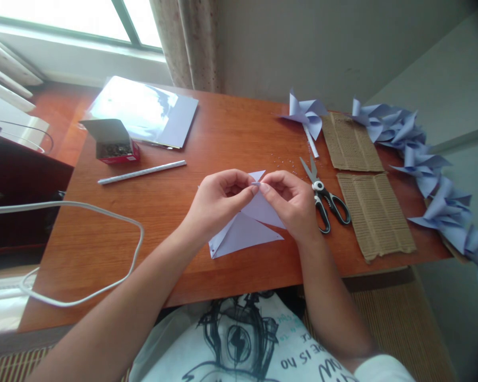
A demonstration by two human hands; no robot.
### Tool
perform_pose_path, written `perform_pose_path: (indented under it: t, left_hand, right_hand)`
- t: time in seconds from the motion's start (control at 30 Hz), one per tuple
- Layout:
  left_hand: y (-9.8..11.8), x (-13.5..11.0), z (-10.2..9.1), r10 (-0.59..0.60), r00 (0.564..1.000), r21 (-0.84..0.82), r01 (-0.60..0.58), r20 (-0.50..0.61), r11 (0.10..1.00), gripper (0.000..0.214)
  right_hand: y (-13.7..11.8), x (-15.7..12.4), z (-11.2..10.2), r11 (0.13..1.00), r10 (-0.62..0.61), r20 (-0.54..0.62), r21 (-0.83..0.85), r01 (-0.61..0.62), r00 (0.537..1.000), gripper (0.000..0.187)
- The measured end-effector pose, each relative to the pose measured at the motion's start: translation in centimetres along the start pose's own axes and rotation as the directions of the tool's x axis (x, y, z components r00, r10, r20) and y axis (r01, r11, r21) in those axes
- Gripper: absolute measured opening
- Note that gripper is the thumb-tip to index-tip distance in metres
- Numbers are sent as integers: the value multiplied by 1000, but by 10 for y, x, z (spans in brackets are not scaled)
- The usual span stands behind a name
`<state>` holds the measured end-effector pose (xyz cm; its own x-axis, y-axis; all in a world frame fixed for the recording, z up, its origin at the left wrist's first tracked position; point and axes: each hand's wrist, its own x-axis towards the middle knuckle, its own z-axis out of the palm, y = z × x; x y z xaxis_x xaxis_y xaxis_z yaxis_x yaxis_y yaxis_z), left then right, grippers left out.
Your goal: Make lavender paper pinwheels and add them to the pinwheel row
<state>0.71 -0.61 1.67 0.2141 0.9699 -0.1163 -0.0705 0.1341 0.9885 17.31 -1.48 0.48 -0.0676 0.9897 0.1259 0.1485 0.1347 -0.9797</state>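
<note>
Below my hands lies a lavender paper square (pixel 245 236) cut into flaps, with small dark holes near some of its corners. My left hand (pixel 223 199) pinches a bit of this paper between thumb and forefinger. Close against it, my right hand (pixel 289 199) is closed in a pinch on the same paper, the fingertips of both hands almost meeting. One pointed flap sticks up behind the fingers. To the right of my right hand rest scissors (pixel 322 196) with black and white handles, their blades parted.
Two cardboard pieces (pixel 376 215) lie on the right. Finished paper pinwheels (pixel 416 146) line the right edge; another pinwheel (pixel 305 114) on a stick lies at the back. On the left are a rolled paper stick (pixel 143 172), a small red box (pixel 117 151), packed paper sheets (pixel 143 111) and a white cable (pixel 137 241).
</note>
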Motion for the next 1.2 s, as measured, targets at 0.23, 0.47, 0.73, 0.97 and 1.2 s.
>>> perform_pose_path:
  t: [0.23, 0.47, 0.73, 0.97, 1.2]
  left_hand:
    - [-1, 0, 0, 23, 1000, 38, -23, -7, 999, 18]
    - [-4, 0, 1, 115, 993, 212, -112, 0, 971, 16]
    - [-5, -1, 1, 138, 990, 248, -136, 11, 959, 17]
    - [-7, 0, 1, 119, 993, 169, -120, 19, 978, 16]
    - [4, -3, 2, 40, 999, 84, -41, 15, 996, 20]
  right_hand:
    - [-1, 0, -1, 1000, -2, 6, 6, 2, 1000, 11]
    - [-3, 0, -1, 999, -30, -3, 20, 30, 1000, 7]
    - [-1, 1, -1, 997, -73, -10, -29, 72, 997, 5]
    - [4, 1, -2, 991, -122, -17, -55, 121, 992, 4]
    - [2, 1, -2, 981, -160, -21, -111, 157, 987, 4]
